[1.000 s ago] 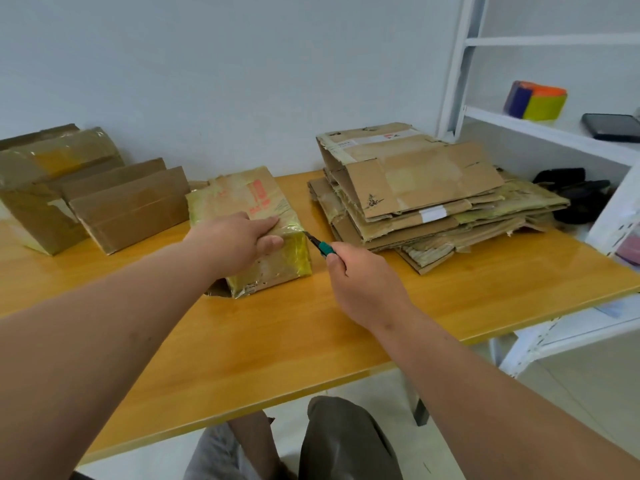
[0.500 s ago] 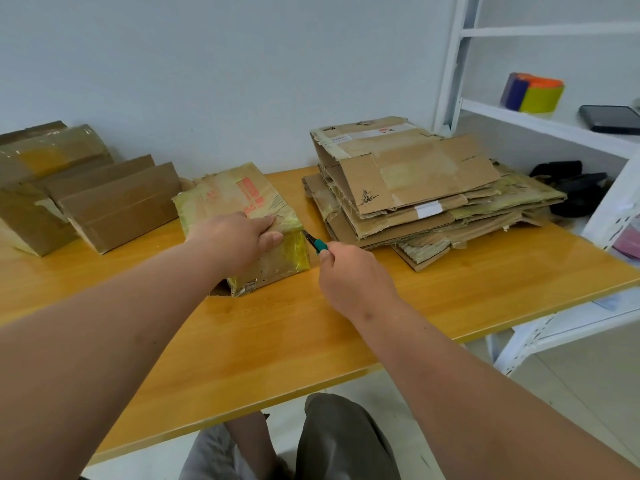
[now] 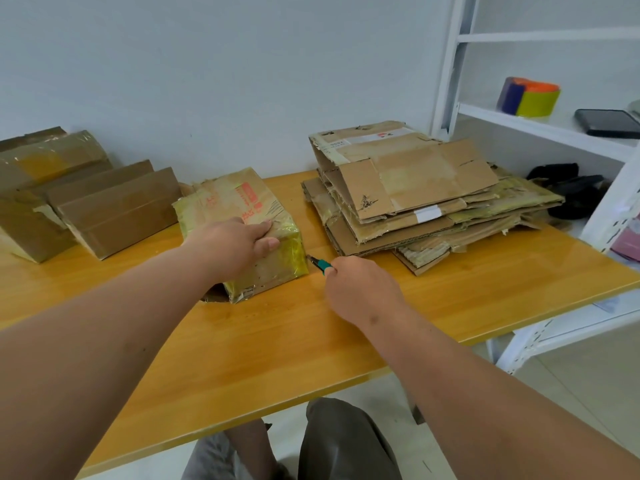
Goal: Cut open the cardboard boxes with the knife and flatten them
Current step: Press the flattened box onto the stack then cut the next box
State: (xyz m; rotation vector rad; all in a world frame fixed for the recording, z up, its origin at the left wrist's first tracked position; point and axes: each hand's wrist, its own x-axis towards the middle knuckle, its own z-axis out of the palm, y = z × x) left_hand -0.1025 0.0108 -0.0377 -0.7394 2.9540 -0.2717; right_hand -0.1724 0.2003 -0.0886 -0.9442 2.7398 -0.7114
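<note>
A taped cardboard box (image 3: 228, 199) with red print and yellowish tape lies mid-table. My left hand (image 3: 232, 242) rests on its top, fingers wrapped over the near right edge. My right hand (image 3: 360, 285) grips a knife (image 3: 320, 263) with a teal handle; its tip touches the box's lower right corner. Left of it stand three closed brown boxes (image 3: 114, 209). A pile of flattened cardboard (image 3: 415, 192) lies to the right.
The wooden table (image 3: 277, 341) runs to a front edge near my knees. A white shelf rack (image 3: 540, 126) stands at the right with a coloured tape roll (image 3: 528, 97) and a dark phone (image 3: 606, 123). Black items (image 3: 568, 188) sit behind the pile.
My right hand and the knife have slid down the box's right side from near its top edge to its lower corner. The left hand stays on the box.
</note>
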